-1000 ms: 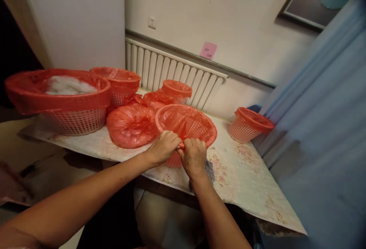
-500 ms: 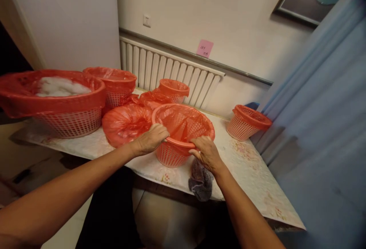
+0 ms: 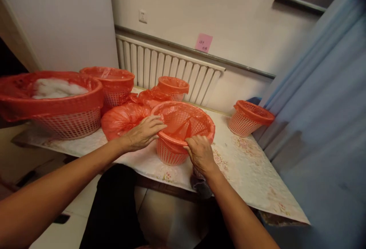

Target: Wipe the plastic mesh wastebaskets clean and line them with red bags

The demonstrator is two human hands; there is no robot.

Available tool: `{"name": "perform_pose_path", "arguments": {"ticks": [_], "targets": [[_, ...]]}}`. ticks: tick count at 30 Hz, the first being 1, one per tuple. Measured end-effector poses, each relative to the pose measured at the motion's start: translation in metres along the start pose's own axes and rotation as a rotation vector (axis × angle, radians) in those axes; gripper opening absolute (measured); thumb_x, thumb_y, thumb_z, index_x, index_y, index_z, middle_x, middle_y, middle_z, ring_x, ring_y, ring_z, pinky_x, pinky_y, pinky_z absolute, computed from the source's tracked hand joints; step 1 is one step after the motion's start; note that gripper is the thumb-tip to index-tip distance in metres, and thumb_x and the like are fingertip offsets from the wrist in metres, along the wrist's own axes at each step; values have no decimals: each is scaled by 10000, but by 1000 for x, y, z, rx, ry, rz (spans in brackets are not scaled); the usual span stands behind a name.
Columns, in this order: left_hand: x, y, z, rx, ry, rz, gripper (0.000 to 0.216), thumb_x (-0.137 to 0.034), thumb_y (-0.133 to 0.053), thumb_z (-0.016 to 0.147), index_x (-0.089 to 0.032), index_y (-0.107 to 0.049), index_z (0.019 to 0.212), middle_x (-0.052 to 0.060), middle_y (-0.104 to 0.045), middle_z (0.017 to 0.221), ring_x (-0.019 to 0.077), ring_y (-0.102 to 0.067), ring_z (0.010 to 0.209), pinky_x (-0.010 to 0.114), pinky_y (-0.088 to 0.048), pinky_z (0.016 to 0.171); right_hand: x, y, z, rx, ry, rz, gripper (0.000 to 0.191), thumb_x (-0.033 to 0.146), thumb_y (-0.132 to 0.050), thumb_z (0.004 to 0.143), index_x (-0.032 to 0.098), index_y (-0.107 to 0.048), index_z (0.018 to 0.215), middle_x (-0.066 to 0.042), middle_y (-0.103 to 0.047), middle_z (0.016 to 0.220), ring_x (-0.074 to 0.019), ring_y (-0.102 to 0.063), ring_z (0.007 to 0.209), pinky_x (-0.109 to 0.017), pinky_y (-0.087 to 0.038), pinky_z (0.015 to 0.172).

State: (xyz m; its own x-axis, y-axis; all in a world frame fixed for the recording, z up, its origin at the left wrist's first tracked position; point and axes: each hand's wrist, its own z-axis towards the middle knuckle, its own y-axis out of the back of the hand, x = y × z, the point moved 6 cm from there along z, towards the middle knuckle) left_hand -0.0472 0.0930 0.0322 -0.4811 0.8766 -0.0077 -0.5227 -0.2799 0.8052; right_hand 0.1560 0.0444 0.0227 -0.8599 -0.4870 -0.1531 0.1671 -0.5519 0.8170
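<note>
A red plastic basket with a perforated wall stands at the table's front, lined with a thin red plastic bag folded over its rim. My left hand lies at the left front of that rim, fingers stretched out and touching it. Fingers curled over the front right of the rim, my right hand grips the basket's edge with the bag film on it. Below my right wrist a dark grey cloth hangs at the table edge, partly hidden.
A large lined basket with white fluffy material stands left. A bunched red bag lies beside the front basket. More lined baskets stand behind and right. A blue curtain borders the floral tablecloth.
My left hand has loosened from the rim, its fingers now straightened. My right hand has shifted slightly left along the rim. The grey cloth is now more covered by my right arm.
</note>
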Motion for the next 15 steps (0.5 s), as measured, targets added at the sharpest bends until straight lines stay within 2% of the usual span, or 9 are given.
{"name": "perform_pose_path", "arguments": {"ticks": [3,6,8,11,15], "targets": [[-28,-2,3,-30,-21,-11,389,-297,-475,955,-163,-477,1320,151,-559,1261,282,-432,1248,491,-332,1068,13,0,4,-7,-38,-46,226,372,-473,958,198,-604,900,-53,-614,819,-213,-468,777,-338,-276,701],[-48,-12,8,-21,-12,-51,304,-303,-407,985,-161,-547,1215,107,-636,1040,227,-544,1001,418,-414,934,19,1,6,10,-48,-39,210,368,-501,945,195,-603,885,-65,-628,834,-219,-488,780,-342,-291,698],[-51,-17,11,-48,26,-71,299,-315,-368,998,-169,-585,1143,76,-640,918,205,-546,886,384,-416,858,18,3,4,17,-16,26,219,387,-519,935,192,-613,962,-72,-642,860,-225,-512,797,-344,-319,707],[-48,-21,12,-90,43,-96,308,-327,-361,1002,-171,-604,1110,63,-641,889,195,-543,869,365,-390,847,7,7,0,-22,25,248,273,393,-551,921,187,-600,1093,-81,-667,942,-221,-558,850,-340,-379,751],[-44,-24,12,-114,55,-111,303,-316,-364,1005,-167,-605,1112,64,-655,918,192,-545,886,358,-369,851,-15,10,-2,-71,-58,526,182,353,-597,899,197,-628,989,-59,-677,910,-195,-590,836,-314,-426,762]]}}
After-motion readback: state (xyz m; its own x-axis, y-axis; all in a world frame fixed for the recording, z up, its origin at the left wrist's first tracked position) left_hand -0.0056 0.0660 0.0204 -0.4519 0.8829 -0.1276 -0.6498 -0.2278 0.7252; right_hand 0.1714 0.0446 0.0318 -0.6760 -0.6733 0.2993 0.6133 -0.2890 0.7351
